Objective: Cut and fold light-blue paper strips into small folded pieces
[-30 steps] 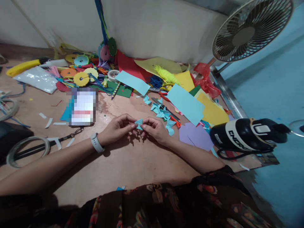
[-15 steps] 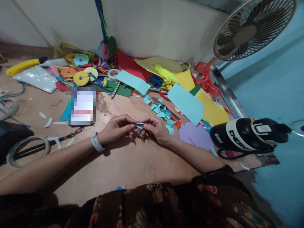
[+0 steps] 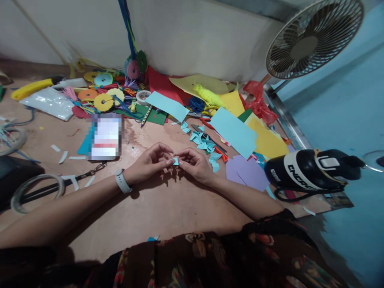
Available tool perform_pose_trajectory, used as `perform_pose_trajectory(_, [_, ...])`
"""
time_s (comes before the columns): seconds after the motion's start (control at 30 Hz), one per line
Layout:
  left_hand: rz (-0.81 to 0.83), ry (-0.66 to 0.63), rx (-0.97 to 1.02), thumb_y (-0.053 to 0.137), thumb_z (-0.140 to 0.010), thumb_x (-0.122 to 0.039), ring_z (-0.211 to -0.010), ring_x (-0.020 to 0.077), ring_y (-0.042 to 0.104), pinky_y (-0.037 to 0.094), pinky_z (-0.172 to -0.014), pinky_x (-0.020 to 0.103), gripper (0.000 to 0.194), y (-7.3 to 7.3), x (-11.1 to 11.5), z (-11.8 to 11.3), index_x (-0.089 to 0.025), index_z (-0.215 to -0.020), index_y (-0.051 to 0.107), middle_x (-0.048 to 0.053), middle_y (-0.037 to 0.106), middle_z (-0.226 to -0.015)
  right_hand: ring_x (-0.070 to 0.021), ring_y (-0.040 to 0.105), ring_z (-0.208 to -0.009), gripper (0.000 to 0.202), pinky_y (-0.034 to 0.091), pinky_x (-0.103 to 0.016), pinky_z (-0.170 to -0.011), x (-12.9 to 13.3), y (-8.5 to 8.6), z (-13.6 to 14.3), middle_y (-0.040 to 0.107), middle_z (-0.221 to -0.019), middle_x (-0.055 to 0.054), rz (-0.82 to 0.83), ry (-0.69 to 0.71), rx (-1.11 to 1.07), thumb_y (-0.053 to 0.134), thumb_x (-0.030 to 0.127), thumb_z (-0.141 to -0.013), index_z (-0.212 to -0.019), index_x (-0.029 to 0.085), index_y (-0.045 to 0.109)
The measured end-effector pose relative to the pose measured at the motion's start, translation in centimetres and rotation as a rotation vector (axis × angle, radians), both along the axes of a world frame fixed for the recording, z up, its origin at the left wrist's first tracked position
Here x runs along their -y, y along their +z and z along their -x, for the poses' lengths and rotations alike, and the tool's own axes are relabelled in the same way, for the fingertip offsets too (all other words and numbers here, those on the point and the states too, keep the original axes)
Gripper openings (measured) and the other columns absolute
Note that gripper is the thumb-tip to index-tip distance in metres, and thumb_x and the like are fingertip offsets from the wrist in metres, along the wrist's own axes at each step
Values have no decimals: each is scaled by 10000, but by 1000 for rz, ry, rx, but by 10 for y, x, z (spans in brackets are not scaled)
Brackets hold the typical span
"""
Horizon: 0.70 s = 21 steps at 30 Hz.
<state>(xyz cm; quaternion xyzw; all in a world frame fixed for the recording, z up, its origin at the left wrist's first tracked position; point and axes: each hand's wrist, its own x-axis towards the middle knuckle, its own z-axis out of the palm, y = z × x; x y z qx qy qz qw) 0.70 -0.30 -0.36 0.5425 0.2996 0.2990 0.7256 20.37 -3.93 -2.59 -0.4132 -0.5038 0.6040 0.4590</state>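
Observation:
Between my fingertips is a small piece of light blue paper (image 3: 175, 161), pinched from both sides above the table. My left hand (image 3: 151, 162), with a pale watch band on its wrist, has thumb and fingers closed on the paper's left side. On its right side my right hand (image 3: 193, 164) pinches it in the same way. Fingers cover part of the paper, so its full shape is hidden. Several cut and folded light blue paper pieces (image 3: 201, 141) lie beyond my right hand, beside orange-handled scissors (image 3: 221, 153).
Blue paper sheets (image 3: 234, 132) and purple paper (image 3: 246, 172) lie to the right, near a black bottle (image 3: 303, 170). A phone (image 3: 105, 138) rests at the left. Tape rolls, a pencil (image 3: 146, 116), yarn and coloured discs (image 3: 103, 102) crowd the back. A fan (image 3: 304, 48) stands back right.
The blue paper has turned in my fingers, from a thin edge-on strip to a small flat face. Both hands stay together in nearly the same place. The view has shifted slightly.

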Motion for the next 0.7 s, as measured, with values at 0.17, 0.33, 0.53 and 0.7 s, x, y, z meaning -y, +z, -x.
perform_pose_trajectory(0.17, [-40, 49, -30, 758, -820, -323, -694, 109, 645, 517, -516, 167, 347, 1, 0, 0, -167, -1025, 525, 6, 644, -862, -115, 623, -633, 238, 509, -242, -585, -1, 5, -3, 640, -762, 13, 44, 67, 44, 618, 411, -859, -933, 187, 582])
perform_pose_trajectory(0.33, [-67, 41, -30, 740, -835, -325, -678, 112, 659, 525, -525, 180, 322, 0, 1, 0, -175, -1026, 528, 4, 651, -860, -105, 617, -587, 363, 521, -245, -573, 1, 3, -1, 625, -719, 17, 40, 179, 49, 589, 533, -888, -829, 177, 551])
perform_pose_trajectory(0.53, [-93, 46, -46, 725, -844, -320, -679, 105, 639, 513, -549, 189, 311, -2, 0, 1, -169, -1056, 555, 13, 652, -879, -92, 614, -539, 404, 497, -217, -506, 2, 3, 2, 612, -702, 29, 7, 181, 79, 534, 592, -911, -857, 192, 505])
perform_pose_trajectory(0.7, [-44, -7, -163, 621, -907, -432, -620, 111, 592, 468, -538, 207, 287, 0, 0, 3, -158, -983, 584, 7, 639, -779, -89, 588, -543, 385, 492, -217, -513, 4, 5, 3, 570, -687, 37, -70, 182, 188, 479, 576, -944, -843, 205, 478])
